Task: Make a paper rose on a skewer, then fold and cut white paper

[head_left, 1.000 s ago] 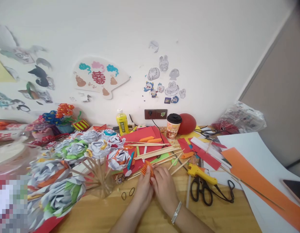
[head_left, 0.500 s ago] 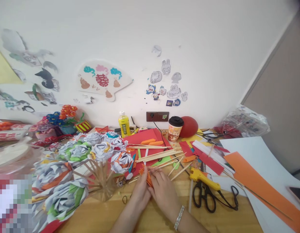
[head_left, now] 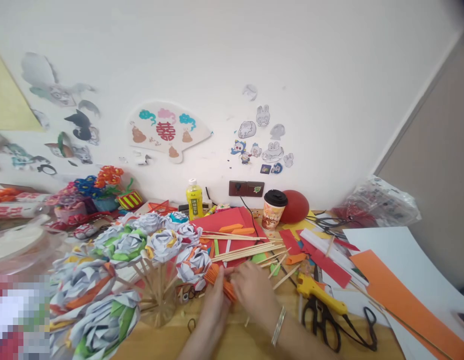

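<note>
My left hand (head_left: 213, 302) is closed around a piece of pleated orange paper (head_left: 214, 275), whose narrow folds fan out past the thumb and below the palm. Close beside it, my right hand (head_left: 252, 287) has its fingers bent and pressed together at the paper's right side. What those fingertips grip is hidden; a short pale end, perhaps of a stick, shows below that hand. Several wooden sticks (head_left: 250, 251) lie on red paper (head_left: 226, 221) just beyond my hands. White paper flowers (head_left: 194, 262) with coloured edges stand to the left, near the left hand.
More sticks rise from a clear holder (head_left: 160, 305) at left. To the right lie a yellow glue gun (head_left: 322, 295), black-handled scissors (head_left: 322, 322) and an orange paper sheet (head_left: 404, 305). A yellow-labelled bottle (head_left: 194, 200), lidded cup (head_left: 274, 210) and red balloon (head_left: 296, 206) stand by the wall.
My right hand has drawn slightly away from the left and its fingers have curled. More of the pleated orange paper now shows. The view has tilted up a little.
</note>
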Motion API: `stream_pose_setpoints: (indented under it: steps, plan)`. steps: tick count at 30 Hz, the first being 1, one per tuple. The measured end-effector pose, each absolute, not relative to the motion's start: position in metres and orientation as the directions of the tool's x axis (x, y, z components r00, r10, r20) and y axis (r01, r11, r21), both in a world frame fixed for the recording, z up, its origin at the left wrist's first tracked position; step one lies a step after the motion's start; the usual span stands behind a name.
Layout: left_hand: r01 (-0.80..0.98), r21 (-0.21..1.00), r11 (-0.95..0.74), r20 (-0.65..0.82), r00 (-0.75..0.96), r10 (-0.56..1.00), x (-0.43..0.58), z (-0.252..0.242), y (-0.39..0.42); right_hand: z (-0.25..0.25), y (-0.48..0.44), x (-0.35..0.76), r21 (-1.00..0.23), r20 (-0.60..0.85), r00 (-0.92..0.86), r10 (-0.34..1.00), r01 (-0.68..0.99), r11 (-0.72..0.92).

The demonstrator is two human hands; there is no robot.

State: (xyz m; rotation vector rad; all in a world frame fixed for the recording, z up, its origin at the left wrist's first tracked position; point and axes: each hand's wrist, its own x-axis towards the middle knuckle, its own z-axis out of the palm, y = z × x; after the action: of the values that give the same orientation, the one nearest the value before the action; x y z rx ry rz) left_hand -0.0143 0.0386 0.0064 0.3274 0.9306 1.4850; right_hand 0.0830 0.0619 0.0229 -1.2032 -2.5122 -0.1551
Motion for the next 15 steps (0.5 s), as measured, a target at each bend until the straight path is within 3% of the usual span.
stream_pose_setpoints:
  steps: [4,8,15]
  plan:
    - [-0.674,0.737,0.042,-0.246,-0.21,0.946,-0.018,0.002,0.047,0.049,0.135,0.096,0.064,0.298,-0.507,0.809,0.856,0.513]
    - [-0.66,0.751,0.032,-0.227,-0.211,0.951,-0.019,-0.004,0.051,0.039,0.194,0.099,0.11,0.22,-0.51,0.831,0.86,0.499]
    - [-0.626,0.78,0.025,-0.189,-0.197,0.962,-0.017,-0.003,0.051,0.028,0.206,0.103,-0.007,0.252,-0.504,0.826,0.853,0.522]
